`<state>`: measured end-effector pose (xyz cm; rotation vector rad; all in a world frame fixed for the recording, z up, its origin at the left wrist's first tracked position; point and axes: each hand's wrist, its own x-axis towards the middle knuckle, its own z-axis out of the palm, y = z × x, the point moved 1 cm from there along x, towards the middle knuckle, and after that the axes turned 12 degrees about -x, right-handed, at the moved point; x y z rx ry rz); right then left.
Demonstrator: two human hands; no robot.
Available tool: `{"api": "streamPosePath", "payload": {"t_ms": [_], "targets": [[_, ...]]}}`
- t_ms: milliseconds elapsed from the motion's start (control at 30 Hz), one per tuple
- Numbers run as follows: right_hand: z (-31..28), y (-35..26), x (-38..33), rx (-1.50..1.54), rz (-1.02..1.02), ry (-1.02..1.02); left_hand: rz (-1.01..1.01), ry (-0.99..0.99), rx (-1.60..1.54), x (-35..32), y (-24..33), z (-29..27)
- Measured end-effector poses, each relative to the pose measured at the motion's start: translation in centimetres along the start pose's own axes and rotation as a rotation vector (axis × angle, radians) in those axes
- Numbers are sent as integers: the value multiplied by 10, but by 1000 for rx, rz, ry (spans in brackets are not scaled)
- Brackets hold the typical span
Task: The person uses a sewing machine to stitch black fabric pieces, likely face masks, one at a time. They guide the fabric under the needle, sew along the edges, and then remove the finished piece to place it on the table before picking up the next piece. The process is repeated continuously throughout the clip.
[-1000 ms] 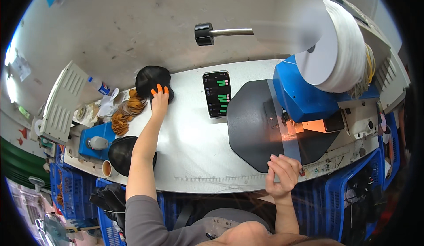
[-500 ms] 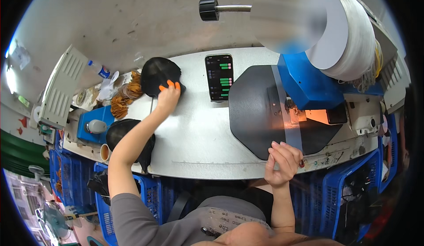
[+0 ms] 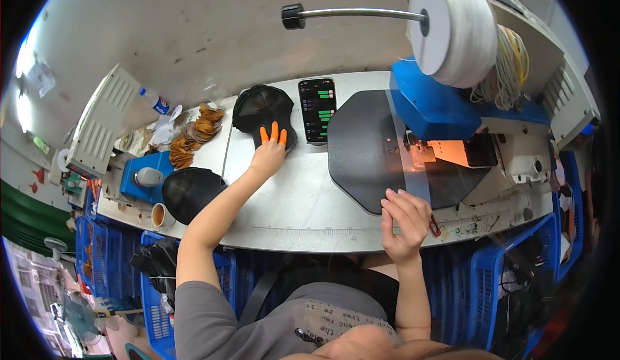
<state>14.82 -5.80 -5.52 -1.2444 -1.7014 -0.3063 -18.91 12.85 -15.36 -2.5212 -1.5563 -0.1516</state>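
Observation:
My left hand lies with its fingers stretched out on a black, curved fabric piece, pressing on its near, narrower end. Orange finger covers sit on several of its fingertips. Whether more layers lie under that piece I cannot tell. A second black piece rests further left, partly beside my forearm. My right hand is half curled at the near edge of a dark octagonal plate, in front of the blue sewing machine. A small red-handled tool sticks out of it, mostly hidden by the palm.
A phone stands upright behind the plate's left side. Brown scraps, a cup and a bottle are at the left. Overhead hangs a large white thread spool. Blue crates stand below the table.
My left hand has slid the black piece rightward over the table, closer to the phone. My right hand stays near the plate's front edge. The whole view has shifted slightly.

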Motion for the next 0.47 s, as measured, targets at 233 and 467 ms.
{"api": "streamPosePath", "payload": {"t_ms": [233, 467], "targets": [[0, 1, -3, 7, 11, 9, 88, 73, -113, -11, 21, -33], [-1, 3, -5, 45, 17, 1, -353, 198, -191, -24, 37, -140]]}}
